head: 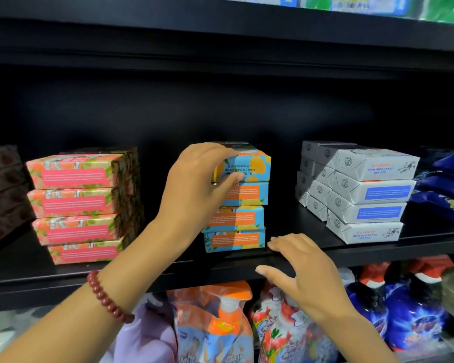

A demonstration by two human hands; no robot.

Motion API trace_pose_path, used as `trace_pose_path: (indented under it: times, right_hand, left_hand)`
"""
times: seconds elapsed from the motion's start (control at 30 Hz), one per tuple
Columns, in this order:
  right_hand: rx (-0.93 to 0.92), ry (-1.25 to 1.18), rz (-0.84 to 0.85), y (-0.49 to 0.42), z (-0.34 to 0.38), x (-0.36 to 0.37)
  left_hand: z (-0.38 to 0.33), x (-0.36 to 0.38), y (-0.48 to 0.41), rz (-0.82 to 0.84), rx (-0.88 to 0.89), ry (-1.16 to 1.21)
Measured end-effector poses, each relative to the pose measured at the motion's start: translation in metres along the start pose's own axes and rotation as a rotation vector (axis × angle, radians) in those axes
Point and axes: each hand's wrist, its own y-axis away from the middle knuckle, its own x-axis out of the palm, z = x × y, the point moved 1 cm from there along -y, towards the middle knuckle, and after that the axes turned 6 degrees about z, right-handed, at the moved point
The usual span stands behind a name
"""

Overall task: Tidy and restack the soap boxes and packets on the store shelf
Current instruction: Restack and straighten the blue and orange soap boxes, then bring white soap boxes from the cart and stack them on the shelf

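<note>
Squaring the blue stack (pixel 235 221): left hand (pixel 194 184) pinches the top box (pixel 252 166), right hand (pixel 299 268) rests released on the shelf (pixel 168 268) edge; next, likely nudge it flush.

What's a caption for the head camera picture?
Left hand grips the top blue box; right hand at the shelf edge.

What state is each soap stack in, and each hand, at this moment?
left hand: grips the top blue box, thumb on its front.
right hand: open, fingers spread at the shelf edge, holding nothing.
top blue box: on its stack, print upside down.
blue stack: four high, slightly uneven.
pink stack: four high, stepped, not flush.
grey stack: four high, fronts uneven.
dark blue packets: lying piled.
</note>
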Motion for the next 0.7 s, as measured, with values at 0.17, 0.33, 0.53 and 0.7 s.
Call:
trace_pose_path:
  times: [0.17, 0.33, 0.53, 0.7]
  right_hand:
    - [-0.009, -0.007, -0.012, 0.001, 0.000, -0.002]
    - [0.010, -0.037, -0.080, 0.004, -0.005, -0.024]
    - [-0.093, 0.075, -0.619, 0.007, -0.041, -0.103]
    - [-0.099, 0.184, -0.499, -0.016, -0.102, -0.156]
  left_hand:
    - [-0.002, 0.000, 0.005, -0.002, 0.019, -0.069]
    - [-0.015, 0.004, 0.022, -0.062, 0.168, -0.100]
    - [-0.057, 0.045, 0.038, -0.070, 0.295, -0.053]
    - [-0.086, 0.110, 0.049, 0.119, 0.185, -0.089]
